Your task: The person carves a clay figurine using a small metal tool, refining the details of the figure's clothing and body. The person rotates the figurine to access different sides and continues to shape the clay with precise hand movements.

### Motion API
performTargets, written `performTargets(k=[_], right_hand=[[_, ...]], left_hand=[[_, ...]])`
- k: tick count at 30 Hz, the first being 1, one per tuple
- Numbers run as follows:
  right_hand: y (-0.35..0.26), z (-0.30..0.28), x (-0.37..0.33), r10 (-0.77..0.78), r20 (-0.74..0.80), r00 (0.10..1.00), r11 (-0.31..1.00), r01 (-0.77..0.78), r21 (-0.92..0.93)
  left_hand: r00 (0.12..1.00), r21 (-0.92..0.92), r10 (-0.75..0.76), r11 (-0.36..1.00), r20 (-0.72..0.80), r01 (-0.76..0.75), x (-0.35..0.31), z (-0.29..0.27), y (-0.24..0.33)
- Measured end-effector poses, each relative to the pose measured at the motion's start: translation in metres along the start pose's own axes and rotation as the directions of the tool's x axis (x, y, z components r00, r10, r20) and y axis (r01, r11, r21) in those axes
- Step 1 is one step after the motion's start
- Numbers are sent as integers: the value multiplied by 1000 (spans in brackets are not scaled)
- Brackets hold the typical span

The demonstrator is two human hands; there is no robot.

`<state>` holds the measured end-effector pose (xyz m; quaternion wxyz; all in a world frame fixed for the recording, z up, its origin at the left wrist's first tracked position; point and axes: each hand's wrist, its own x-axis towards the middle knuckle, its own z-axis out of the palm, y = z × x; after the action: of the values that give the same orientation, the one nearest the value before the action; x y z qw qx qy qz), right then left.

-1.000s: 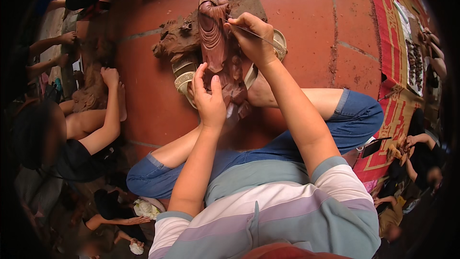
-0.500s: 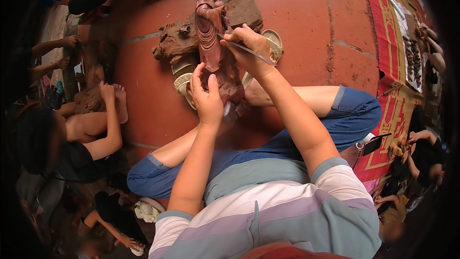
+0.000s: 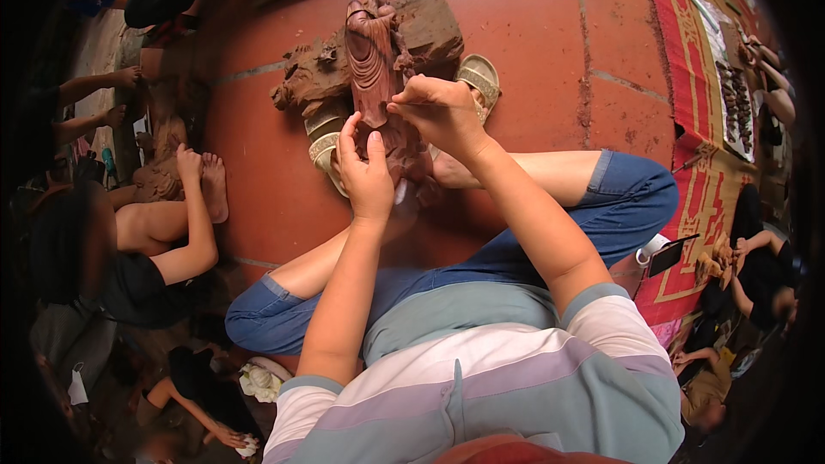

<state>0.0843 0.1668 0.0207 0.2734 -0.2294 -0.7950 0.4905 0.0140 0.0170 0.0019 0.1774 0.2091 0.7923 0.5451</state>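
Nearest to me, something red (image 3: pixel 537 452) is cut off by the lower edge, and past it comes my striped shirt (image 3: pixel 481 369) in grey-green, white and lilac. My blue denim trousers (image 3: pixel 627 198) end at the bent knees. Beyond them, my left hand (image 3: pixel 368 185) is spread, thumb well apart from the fingers, at the lower end of a reddish-brown carved figure (image 3: pixel 371 56); I cannot tell how firmly it touches. My right hand (image 3: pixel 440 113) is just beside the figure's lower robe, thumb and fingertips together, pinching what looks like a slim tool (image 3: pixel 417 103), nearly all of it hidden by my own knuckles.

The carving lies between my feet with its bearded head pointing away from me, its middle over a rough block of wood (image 3: pixel 430 27); its base is partly covered by my left hand. Patterned tan sandals (image 3: pixel 479 77) flank it on the orange tile floor (image 3: pixel 533 51), partly hidden.

To the right, a dark flat device (image 3: pixel 672 254) stands near the edge of a red mat (image 3: pixel 666 292) with angular yellow markings, which bend too much toward the rim to make out. Farther along, a white tray (image 3: pixel 730 77) bears small dark pieces. On the left, a seated person's hand (image 3: pixel 191 163) is beside a bare foot, the head blurred; behind them, a pale tag (image 3: pixel 77 387) is too small to read.
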Motion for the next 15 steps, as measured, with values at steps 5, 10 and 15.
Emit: performTargets(k=[5,10,15], right_hand=[[16,-7,25,177,-114,978,944,-136,302],[19,-8,50,103,-168,980,987,-80,137],[29,-1,57,25,-182,983,995,-7,102]], left_hand=[[1000,6,19,1000,19,-19,1,0,4],[1000,80,1,997,28,-3,-1,-3,2],[999,92,-8,996,33,5,-2,-3,6]])
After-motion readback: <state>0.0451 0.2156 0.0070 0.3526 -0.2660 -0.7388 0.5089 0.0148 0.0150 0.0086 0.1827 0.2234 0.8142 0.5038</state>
